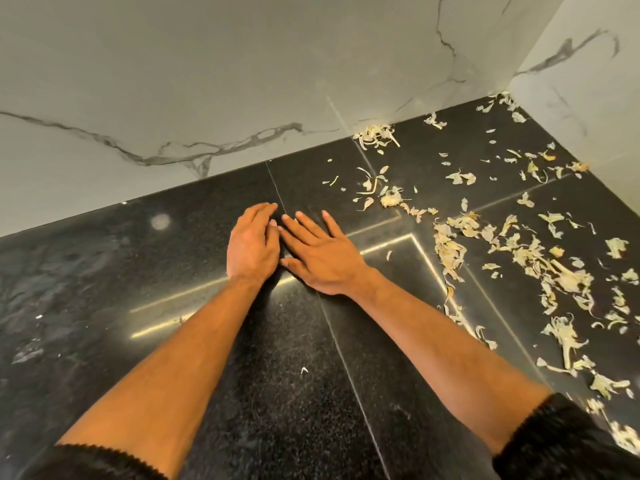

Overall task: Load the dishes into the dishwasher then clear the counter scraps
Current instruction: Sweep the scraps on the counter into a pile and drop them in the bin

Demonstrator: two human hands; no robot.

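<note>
Sweeping the scraps (512, 251) calls for both flat, empty hands, fingers straight and together; right hand (320, 252) rakes them along the counter (104, 271) toward the cupped left hand (252, 244).

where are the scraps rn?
In the head view the scraps lie strewn over the right part of the black counter, from the wall corner toward the near edge, right of the right hand; neither hand touches them.

Both hands (254, 242) (320, 252) flat; fingertips touching
</note>
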